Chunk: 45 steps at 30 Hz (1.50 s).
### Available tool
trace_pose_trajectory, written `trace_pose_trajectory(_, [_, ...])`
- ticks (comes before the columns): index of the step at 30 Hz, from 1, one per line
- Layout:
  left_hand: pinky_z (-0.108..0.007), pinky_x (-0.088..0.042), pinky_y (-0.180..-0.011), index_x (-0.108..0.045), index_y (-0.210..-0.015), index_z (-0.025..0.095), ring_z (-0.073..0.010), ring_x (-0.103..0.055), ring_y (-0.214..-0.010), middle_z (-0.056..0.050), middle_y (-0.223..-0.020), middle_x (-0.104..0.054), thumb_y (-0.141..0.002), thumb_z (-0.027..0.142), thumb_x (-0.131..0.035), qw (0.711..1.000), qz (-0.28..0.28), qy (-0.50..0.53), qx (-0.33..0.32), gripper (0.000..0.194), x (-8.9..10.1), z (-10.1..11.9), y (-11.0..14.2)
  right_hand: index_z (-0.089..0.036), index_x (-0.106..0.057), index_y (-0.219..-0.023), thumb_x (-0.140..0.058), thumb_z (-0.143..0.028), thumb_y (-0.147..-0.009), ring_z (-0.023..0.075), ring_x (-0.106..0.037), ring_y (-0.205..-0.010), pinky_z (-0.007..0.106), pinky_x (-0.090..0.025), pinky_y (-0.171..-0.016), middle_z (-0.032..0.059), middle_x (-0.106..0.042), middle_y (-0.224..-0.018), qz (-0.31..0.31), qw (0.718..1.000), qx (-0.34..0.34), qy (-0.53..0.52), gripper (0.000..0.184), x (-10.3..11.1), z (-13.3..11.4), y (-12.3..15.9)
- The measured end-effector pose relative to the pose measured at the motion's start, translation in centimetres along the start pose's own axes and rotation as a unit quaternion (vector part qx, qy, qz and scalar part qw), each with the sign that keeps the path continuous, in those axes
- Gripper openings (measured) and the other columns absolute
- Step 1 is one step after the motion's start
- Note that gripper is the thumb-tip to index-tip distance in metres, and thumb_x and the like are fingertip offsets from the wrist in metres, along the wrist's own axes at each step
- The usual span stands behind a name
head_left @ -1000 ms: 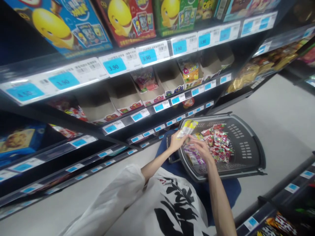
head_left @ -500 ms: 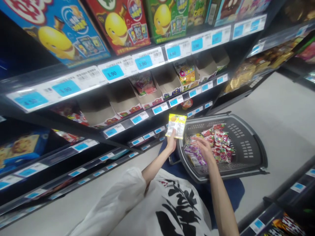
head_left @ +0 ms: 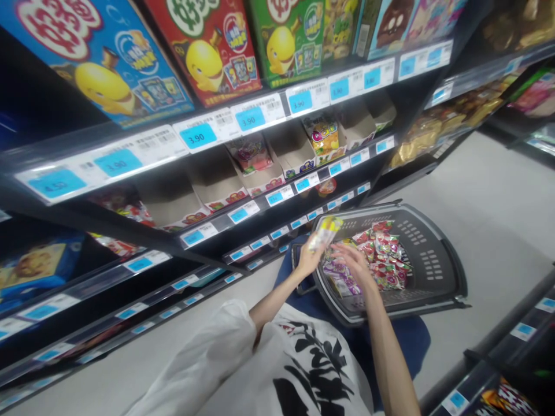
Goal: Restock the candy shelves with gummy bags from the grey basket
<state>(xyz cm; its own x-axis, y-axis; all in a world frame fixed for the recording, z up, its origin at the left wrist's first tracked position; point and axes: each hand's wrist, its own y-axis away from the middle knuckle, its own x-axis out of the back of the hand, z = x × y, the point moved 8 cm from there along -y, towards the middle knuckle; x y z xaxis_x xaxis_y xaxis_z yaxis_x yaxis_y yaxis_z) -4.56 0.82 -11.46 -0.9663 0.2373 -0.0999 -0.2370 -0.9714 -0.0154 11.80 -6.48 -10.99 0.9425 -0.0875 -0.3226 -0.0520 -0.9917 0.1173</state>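
My left hand (head_left: 309, 260) is closed on a yellow snack packet (head_left: 325, 232), held at the near left rim of a dark grey shopping basket (head_left: 433, 254). My right hand (head_left: 355, 266) hovers over the basket with fingers spread, just above several red, green and purple snack packets (head_left: 385, 257) piled inside. The basket rests on my blue-clad lap. The two hands are close together, and the packet tilts toward the basket.
Store shelves (head_left: 243, 211) with blue price tags rise on the left, holding cardboard display boxes (head_left: 217, 185) and a few packets. Large cartoon boxes (head_left: 208, 46) fill the top shelf. A second shelf edge (head_left: 489, 352) runs at the lower right; grey floor (head_left: 498, 196) lies beyond.
The yellow packet, lifted flat and upright half a second ago, has dropped and tilted back to the basket rim. My right hand stays over the pile.
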Motion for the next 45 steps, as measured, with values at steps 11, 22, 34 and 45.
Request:
trace_pose_trajectory(11, [-0.057,-0.031,-0.122,-0.035,-0.155,0.031,-0.0343,-0.02,-0.152,-0.009,-0.168,-0.016,-0.076,0.023,-0.074,0.849,-0.261,-0.356,-0.291,0.089,-4.9,4.2,3.3,-0.015,-0.069,-0.082,-0.087,-0.05,-0.068,0.02,-0.064,-0.065,0.03,-0.053,-0.061,0.006,-0.072,-0.075,0.083,0.995,-0.008,0.05,0.041,1.2,0.1,-0.3])
trace_pose_trajectory(22, [-0.048,-0.039,-0.119,-0.052,-0.146,0.025,-0.0299,-0.05,-0.138,-0.014,-0.153,-0.046,-0.076,0.039,-0.082,0.931,-0.28,-0.209,-0.104,0.077,-2.8,3.5,1.7,-0.017,-0.072,-0.1,-0.089,-0.041,-0.066,0.0232,-0.07,-0.076,0.033,-0.056,-0.072,0.0058,-0.075,-0.09,0.029,0.999,-0.037,0.022,0.045,0.7,1.0,0.0])
trace_pose_trajectory(34, [-0.042,-0.053,-0.104,-0.055,-0.144,0.023,-0.0272,-0.067,-0.116,-0.011,-0.136,-0.063,-0.061,0.028,-0.09,0.947,-0.287,-0.147,0.001,0.09,-2.6,5.6,0.0,-0.026,-0.066,-0.115,-0.081,-0.051,-0.076,0.0227,-0.07,-0.085,0.03,-0.055,-0.064,0.006,-0.073,-0.109,0.088,0.994,-0.01,-0.067,0.049,1.8,1.6,-0.2])
trace_pose_trajectory(45, [-0.044,-0.051,-0.108,-0.052,-0.146,0.022,-0.0287,-0.066,-0.118,-0.01,-0.129,-0.068,-0.069,0.031,-0.086,0.963,-0.08,-0.186,-0.177,0.085,-0.9,23.7,-13.1,-0.023,-0.07,-0.116,-0.078,-0.044,-0.08,0.0214,-0.069,-0.082,0.029,-0.052,-0.062,0.0129,-0.071,-0.118,0.065,0.987,-0.012,-0.145,0.042,1.8,0.1,-0.1])
